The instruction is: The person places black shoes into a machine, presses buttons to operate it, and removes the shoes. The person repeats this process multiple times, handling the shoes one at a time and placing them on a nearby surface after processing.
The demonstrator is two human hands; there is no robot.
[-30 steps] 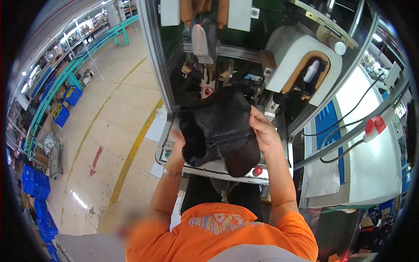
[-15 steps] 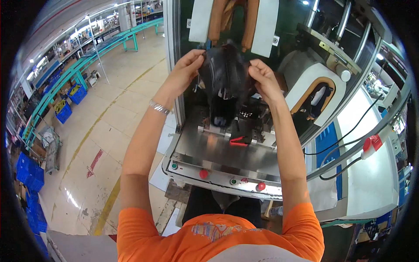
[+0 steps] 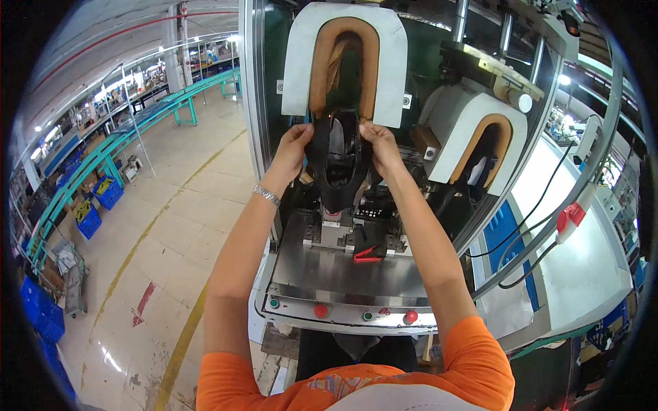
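Black and soft, a shoe upper (image 3: 339,161) hangs between the person's two hands, held up in front of a machine (image 3: 343,274). The left hand (image 3: 293,147) grips the upper's left edge with the fingers curled over it, and the right hand (image 3: 379,142) grips the right edge the same way, so both hands are closed on the same piece with the upper stretched between them. The hands sit level with each other, a little apart, with only the width of the upper separating them. The upper's open top lies just below a white U-shaped pad (image 3: 343,61) with a tan lining, and its narrow lower end points down toward the metal plate (image 3: 322,267) of the machine. A silver bracelet (image 3: 266,195) circles the left wrist. Both forearms reach up from the lower edge, out of orange sleeves (image 3: 480,356). On the plate lies a small red lever (image 3: 369,255), and along the front rim sit red and green buttons (image 3: 321,310). A second white pad (image 3: 473,137) stands to the right, beside black cables (image 3: 528,240). To the left stretches a pale floor (image 3: 157,226) with a yellow line.
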